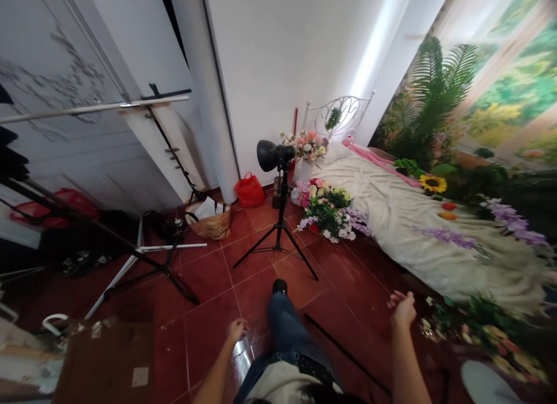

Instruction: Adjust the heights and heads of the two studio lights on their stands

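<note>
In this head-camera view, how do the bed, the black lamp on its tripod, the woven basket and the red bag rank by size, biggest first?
1. The bed
2. The lamp on its tripod
3. The woven basket and the red bag look alike; the basket sits nearer the camera, so I can't rank them.

"What's underfoot?"

"Glossy dark-red floor tiles (204, 276) with pale grout lines."

"And the walls?"

"A plain white wall (261, 73) straight ahead. To the left, a grey panel (56, 96) with ornate moulding. To the right, a painted backdrop (491, 85) showing a garden through a tall window."

"Any furniture?"

"A bed (418, 247) under a cream cover, with a white scrolled metal headboard (339, 116)."

"Light?"

"A bright pale band (374, 56) runs down the white wall near the backdrop."
</note>
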A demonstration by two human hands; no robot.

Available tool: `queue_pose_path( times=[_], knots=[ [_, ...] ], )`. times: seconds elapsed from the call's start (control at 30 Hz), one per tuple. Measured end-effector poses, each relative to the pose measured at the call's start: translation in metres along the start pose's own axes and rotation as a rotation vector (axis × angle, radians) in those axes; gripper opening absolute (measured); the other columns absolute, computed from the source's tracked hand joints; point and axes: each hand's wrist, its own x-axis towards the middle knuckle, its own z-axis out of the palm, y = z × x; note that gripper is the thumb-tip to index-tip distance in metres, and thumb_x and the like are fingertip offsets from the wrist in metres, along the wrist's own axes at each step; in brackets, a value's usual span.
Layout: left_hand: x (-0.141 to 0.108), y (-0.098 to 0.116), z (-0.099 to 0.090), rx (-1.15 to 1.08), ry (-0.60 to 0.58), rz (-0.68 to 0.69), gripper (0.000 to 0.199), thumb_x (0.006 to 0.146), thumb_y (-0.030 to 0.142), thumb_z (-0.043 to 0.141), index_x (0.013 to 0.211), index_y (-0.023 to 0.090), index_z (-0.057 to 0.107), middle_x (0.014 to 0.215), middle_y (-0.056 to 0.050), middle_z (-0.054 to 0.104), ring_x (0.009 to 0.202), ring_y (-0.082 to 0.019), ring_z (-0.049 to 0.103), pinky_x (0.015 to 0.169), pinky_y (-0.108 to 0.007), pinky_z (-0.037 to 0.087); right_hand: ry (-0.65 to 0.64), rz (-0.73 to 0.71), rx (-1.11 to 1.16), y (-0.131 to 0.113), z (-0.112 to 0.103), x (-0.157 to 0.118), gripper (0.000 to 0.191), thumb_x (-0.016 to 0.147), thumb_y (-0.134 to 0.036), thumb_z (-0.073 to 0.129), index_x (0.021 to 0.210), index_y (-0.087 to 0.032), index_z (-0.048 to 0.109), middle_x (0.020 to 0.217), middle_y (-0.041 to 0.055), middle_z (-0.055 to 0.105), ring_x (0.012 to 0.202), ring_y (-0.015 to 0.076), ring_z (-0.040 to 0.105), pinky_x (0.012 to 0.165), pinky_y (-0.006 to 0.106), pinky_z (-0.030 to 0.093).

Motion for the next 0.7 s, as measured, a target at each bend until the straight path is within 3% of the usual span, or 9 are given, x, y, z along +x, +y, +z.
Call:
queue_pose_path(
  times=[0.07,0.17,0.27,0.4,0.53,0.63,0.7],
  knots=[
    [0.024,0.029,-0.01,-0.087,0.005,0.016,0.021,0.072,0.032,0.057,0.057,0.02,0.05,0.05,0.001,0.054,0.05,-0.018,0.062,0.05,-0.028,0.046,-0.116,-0.001,-0.008,-0.015,0.062,0.019,0.049,0.068,-0.07,0.042,0.058,-0.022,0.05,0.045,0.0022,0.048,0.032,0.0147,0.038,0.035,0.033,0.036],
    [0.068,0.099,-0.022,-0.136,0.004,0.087,0.023,0.075,0.03,0.056,0.056,0.019,0.049,0.048,0.002,0.052,0.048,-0.015,0.059,0.054,-0.028,0.048,-0.279,-0.009,-0.045,-0.048,0.159,0.042,0.047,0.063,-0.066,0.056,0.063,-0.018,0.054,0.048,0.0014,0.051,0.037,0.0127,0.04,0.038,0.029,0.035],
    [0.112,0.191,-0.025,-0.164,-0.017,0.196,0.02,0.079,0.026,0.053,0.061,0.017,0.054,0.051,0.001,0.055,0.048,-0.013,0.057,0.058,-0.027,0.05,-0.464,-0.018,-0.077,-0.088,0.256,0.053,0.039,0.069,-0.056,0.058,0.065,-0.017,0.054,0.047,-0.0006,0.05,0.039,0.0113,0.039,0.041,0.026,0.033],
    [0.165,0.331,-0.01,-0.193,-0.093,0.399,0.022,0.087,0.022,0.043,0.077,0.013,0.061,0.066,-0.003,0.065,0.057,-0.011,0.061,0.066,-0.026,0.052,-0.684,-0.108,-0.163,-0.138,0.369,0.049,0.024,0.081,-0.038,0.052,0.07,-0.017,0.054,0.05,-0.0023,0.053,0.039,0.0097,0.037,0.041,0.022,0.029],
    [0.196,0.461,0.01,-0.187,-0.178,0.636,0.023,0.089,0.024,0.045,0.095,0.014,0.065,0.094,-0.007,0.07,0.078,-0.011,0.065,0.082,-0.026,0.052,-0.831,-0.132,-0.246,-0.178,0.448,0.03,0.03,0.089,-0.033,0.047,0.065,-0.016,0.053,0.047,-0.0019,0.05,0.04,0.0085,0.036,0.043,0.021,0.029],
    [0.201,0.541,0.019,-0.12,-0.121,0.899,0.026,0.089,0.022,0.048,0.11,0.015,0.061,0.111,-0.011,0.068,0.094,-0.014,0.065,0.09,-0.031,0.051,-0.88,-0.208,-0.168,-0.201,0.484,0.014,0.047,0.096,-0.044,0.038,0.062,-0.015,0.052,0.045,-0.0002,0.048,0.044,0.0084,0.039,0.047,0.02,0.032],
    [0.198,0.584,0.024,-0.086,-0.054,1.031,0.032,0.088,0.023,0.05,0.118,0.015,0.057,0.121,-0.013,0.063,0.104,-0.017,0.063,0.096,-0.033,0.049,-0.875,-0.282,-0.112,-0.213,0.501,0.006,0.054,0.098,-0.048,0.032,0.063,-0.013,0.053,0.047,0.0007,0.048,0.048,0.0088,0.043,0.05,0.02,0.035]
  ],
)
